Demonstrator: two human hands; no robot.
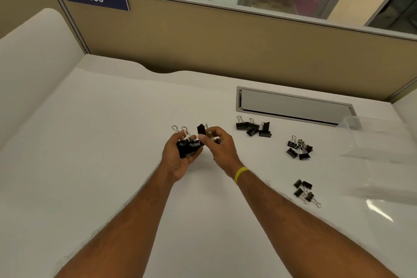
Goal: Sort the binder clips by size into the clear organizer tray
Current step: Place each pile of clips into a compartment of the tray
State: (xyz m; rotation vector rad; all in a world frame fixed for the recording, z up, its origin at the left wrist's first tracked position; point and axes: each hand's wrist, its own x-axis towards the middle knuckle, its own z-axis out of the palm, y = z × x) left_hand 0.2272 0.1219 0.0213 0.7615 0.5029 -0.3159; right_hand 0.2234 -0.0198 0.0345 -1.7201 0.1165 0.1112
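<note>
Centrally, both forearms reach forward over the desk [112, 142]. Left hand [178, 156]: palm up, cupped around several clips [188, 145]. Right hand [217, 144]: thumb and fingers pinching one clip [201, 129], just beside the left. Three clip piles [253, 128] lie to the right. Tray [381, 156]: far right, clear.

binder clips [253, 130]: matt black, shiny wire | organizer tray [383, 158]: clear glossy plastic | desk [112, 142]: smooth matt white
</note>
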